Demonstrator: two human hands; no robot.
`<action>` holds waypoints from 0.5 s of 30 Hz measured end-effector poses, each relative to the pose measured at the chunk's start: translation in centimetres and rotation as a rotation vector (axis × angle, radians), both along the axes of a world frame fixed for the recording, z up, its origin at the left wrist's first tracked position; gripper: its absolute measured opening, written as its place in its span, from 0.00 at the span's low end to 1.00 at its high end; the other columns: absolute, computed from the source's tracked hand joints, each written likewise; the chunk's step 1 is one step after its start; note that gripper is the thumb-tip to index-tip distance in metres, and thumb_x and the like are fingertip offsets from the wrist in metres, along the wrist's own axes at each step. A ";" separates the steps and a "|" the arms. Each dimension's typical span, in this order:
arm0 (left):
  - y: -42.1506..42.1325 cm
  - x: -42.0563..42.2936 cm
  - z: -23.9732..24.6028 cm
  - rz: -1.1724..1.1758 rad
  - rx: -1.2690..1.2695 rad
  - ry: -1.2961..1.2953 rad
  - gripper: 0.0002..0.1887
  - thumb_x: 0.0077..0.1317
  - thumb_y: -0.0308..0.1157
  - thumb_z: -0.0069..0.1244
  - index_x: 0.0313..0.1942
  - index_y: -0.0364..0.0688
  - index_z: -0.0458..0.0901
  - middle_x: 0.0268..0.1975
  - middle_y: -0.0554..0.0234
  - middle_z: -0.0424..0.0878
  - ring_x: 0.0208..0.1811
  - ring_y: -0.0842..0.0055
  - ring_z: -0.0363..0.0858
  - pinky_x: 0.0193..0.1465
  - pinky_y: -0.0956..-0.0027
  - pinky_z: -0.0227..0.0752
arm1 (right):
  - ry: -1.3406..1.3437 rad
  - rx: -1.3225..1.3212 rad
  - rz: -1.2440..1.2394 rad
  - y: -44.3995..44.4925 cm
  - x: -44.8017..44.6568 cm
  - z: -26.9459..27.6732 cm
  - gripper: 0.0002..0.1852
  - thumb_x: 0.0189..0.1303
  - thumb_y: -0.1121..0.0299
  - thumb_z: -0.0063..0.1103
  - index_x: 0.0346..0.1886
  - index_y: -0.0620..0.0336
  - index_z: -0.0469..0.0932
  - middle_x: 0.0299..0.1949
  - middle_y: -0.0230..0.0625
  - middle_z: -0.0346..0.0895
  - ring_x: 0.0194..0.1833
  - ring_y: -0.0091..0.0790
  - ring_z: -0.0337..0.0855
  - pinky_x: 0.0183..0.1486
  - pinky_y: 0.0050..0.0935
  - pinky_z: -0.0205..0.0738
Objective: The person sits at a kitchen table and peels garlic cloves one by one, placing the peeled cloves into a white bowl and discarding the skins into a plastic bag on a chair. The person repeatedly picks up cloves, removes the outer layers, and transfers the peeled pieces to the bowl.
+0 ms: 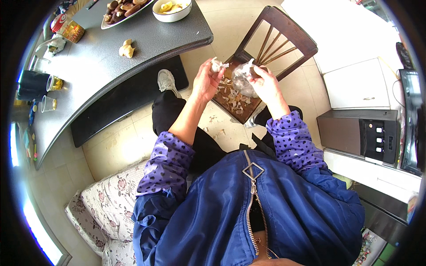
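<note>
My left hand [207,81] holds a garlic bulb [217,66] with loose, papery skin above the near-left side of a wooden chair [292,28]. In my right hand [266,83], thumb and fingers pinch a piece of whitish garlic skin [248,66]; what else is inside that grasp I cannot tell. A clear plastic bag [244,87] with unclear contents rests on the chair seat beside my right hand. Scattered garlic peelings [233,99] cover much of the seat.
A dark table [159,36] at the left bears a ginger root [126,50], a plate of mushrooms [121,11], a white bowl [172,15] of yellowish slices, a jar [71,31] and cups. Peel bits lie on the floor [213,133]. A white cabinet [357,84] stands at right.
</note>
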State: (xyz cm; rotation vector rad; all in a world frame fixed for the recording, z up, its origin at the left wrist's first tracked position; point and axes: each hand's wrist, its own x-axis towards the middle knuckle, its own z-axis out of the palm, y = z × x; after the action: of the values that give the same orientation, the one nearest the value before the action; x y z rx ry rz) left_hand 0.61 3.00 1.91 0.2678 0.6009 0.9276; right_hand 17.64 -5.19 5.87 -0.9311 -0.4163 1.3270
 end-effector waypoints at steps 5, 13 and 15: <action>0.6 -0.3 -0.8 -0.230 0.053 -0.096 0.16 0.69 0.34 0.38 0.56 0.42 0.66 0.45 0.59 0.75 0.43 0.73 0.77 0.48 0.72 0.72 | -0.866 -0.143 0.071 -0.2 -0.2 -0.3 0.09 0.56 0.67 0.61 0.32 0.63 0.75 0.32 0.34 0.77 0.25 0.24 0.76 0.29 0.21 0.70; -0.1 0.3 -0.2 -0.215 0.150 -0.054 0.21 0.65 0.25 0.42 0.58 0.40 0.63 0.50 0.58 0.74 0.50 0.70 0.75 0.55 0.71 0.70 | -0.926 0.058 0.070 -0.1 -0.9 0.0 0.10 0.54 0.70 0.61 0.39 0.64 0.78 0.34 0.32 0.79 0.37 0.24 0.78 0.44 0.23 0.70; -0.2 0.3 0.1 -0.228 0.217 -0.070 0.23 0.64 0.22 0.42 0.59 0.40 0.62 0.52 0.57 0.72 0.52 0.70 0.74 0.57 0.70 0.69 | -0.908 0.052 0.049 0.2 -1.1 0.7 0.09 0.56 0.71 0.59 0.38 0.65 0.78 0.36 0.33 0.80 0.37 0.21 0.77 0.42 0.22 0.70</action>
State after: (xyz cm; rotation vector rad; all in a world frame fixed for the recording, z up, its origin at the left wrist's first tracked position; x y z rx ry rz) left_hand 0.89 2.77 2.04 0.4866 0.3953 0.7776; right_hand 16.59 -5.03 6.53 -1.4596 -1.1617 0.8618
